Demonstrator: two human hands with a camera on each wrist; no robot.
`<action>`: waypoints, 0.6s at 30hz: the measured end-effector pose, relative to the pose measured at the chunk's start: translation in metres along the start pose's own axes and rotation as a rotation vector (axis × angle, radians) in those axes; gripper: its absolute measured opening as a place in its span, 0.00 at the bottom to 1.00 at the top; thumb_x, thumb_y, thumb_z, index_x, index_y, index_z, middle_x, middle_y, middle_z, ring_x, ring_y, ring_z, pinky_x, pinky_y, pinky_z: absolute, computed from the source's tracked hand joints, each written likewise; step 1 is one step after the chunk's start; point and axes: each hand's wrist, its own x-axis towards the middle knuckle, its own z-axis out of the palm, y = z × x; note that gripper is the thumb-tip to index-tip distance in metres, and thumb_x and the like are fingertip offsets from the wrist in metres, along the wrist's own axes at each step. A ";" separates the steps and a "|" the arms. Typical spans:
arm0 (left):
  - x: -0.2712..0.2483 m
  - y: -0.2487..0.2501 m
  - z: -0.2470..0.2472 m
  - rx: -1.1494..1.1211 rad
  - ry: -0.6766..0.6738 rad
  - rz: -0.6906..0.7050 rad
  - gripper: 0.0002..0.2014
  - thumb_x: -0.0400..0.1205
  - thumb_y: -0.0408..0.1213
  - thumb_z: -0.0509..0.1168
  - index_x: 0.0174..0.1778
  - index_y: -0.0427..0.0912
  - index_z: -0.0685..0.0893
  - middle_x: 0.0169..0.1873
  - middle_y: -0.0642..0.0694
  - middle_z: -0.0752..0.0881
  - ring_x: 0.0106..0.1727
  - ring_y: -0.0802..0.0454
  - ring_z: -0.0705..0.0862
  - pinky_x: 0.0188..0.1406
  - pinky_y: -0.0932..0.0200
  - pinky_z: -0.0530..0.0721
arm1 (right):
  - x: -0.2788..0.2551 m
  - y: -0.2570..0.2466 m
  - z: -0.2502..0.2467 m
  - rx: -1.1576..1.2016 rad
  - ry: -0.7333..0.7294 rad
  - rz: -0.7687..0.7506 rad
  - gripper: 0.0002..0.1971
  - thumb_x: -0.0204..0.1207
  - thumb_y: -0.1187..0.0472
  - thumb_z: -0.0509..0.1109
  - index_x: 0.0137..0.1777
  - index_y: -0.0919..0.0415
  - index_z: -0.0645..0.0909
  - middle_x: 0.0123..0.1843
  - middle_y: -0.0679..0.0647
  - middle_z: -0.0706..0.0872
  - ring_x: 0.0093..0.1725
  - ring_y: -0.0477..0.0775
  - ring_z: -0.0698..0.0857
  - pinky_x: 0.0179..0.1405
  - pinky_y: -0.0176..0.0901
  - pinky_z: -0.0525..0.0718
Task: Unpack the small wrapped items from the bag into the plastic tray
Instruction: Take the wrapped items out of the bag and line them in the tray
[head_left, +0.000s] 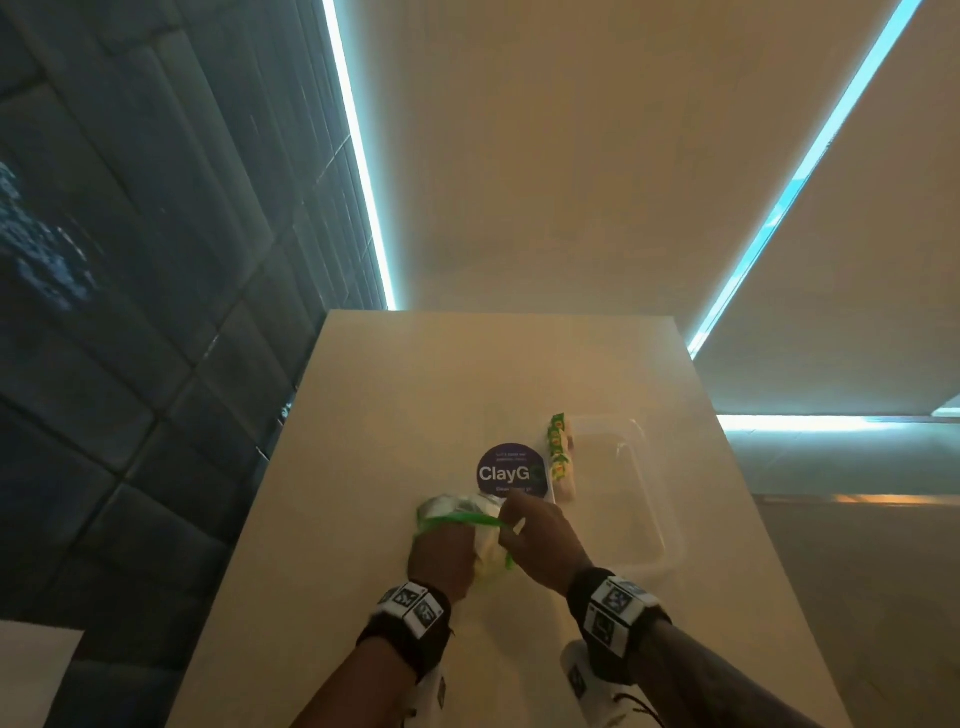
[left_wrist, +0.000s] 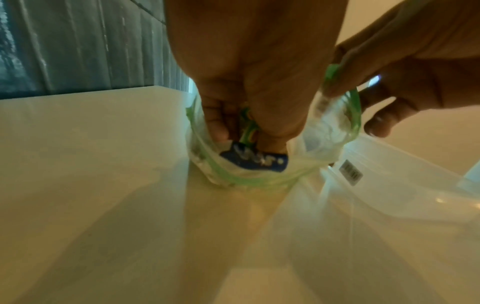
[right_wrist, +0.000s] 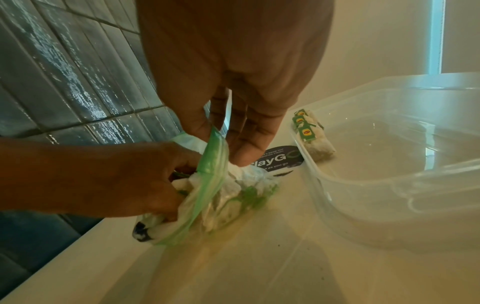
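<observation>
Bag: a clear zip bag with a green strip round its mouth lies on the pale counter, at about 9 o'clock from the tray and close beside it. It is crumpled and holds white wrapped packets with green tags.

Left hand: the left hand is down inside the mouth of the bag. In the left wrist view its fingers and thumb pinch a green-tagged packet just above the bag's blue label.

Right hand: the right hand pinches the green rim of the bag between thumb and fingers and lifts that side up, which keeps the mouth wide.

Tray: the clear plastic tray stands at about 3 o'clock from the hands. A short row of tea packets with yellow-and-green tags leans against its left wall; the rest of its floor looks bare.

Sticker: a round dark sticker sits on the counter at 12 o'clock from the bag.

Step in hand: I judge this to be drawing the next packet out, with most still in the bag.

Doing it well: hold the rim high and steady with the right hand, so the plastic does not fold over the left wrist. Draw the packet straight out through the opening, so loose tags do not snag. Then carry it toward 3 o'clock and stand it next to the row, tag up.
</observation>
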 end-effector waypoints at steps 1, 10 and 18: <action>0.000 -0.010 0.014 -0.015 -0.089 -0.054 0.14 0.83 0.38 0.57 0.58 0.45 0.86 0.56 0.46 0.88 0.56 0.47 0.87 0.57 0.54 0.85 | 0.000 0.000 0.000 -0.015 0.006 0.012 0.04 0.75 0.62 0.71 0.45 0.57 0.78 0.47 0.51 0.85 0.45 0.51 0.82 0.47 0.43 0.86; -0.018 -0.029 0.017 -0.524 -0.009 0.035 0.08 0.77 0.36 0.64 0.49 0.51 0.84 0.48 0.52 0.85 0.46 0.57 0.83 0.46 0.66 0.84 | -0.003 0.004 0.000 -0.005 0.054 0.130 0.06 0.75 0.62 0.72 0.47 0.53 0.77 0.53 0.52 0.85 0.48 0.50 0.85 0.43 0.37 0.88; -0.024 -0.032 0.023 -0.912 -0.076 -0.200 0.08 0.81 0.46 0.69 0.46 0.49 0.78 0.40 0.46 0.90 0.36 0.54 0.90 0.32 0.64 0.84 | -0.025 -0.010 -0.002 -0.038 0.028 -0.065 0.07 0.79 0.56 0.71 0.53 0.50 0.76 0.42 0.44 0.83 0.36 0.42 0.81 0.38 0.38 0.87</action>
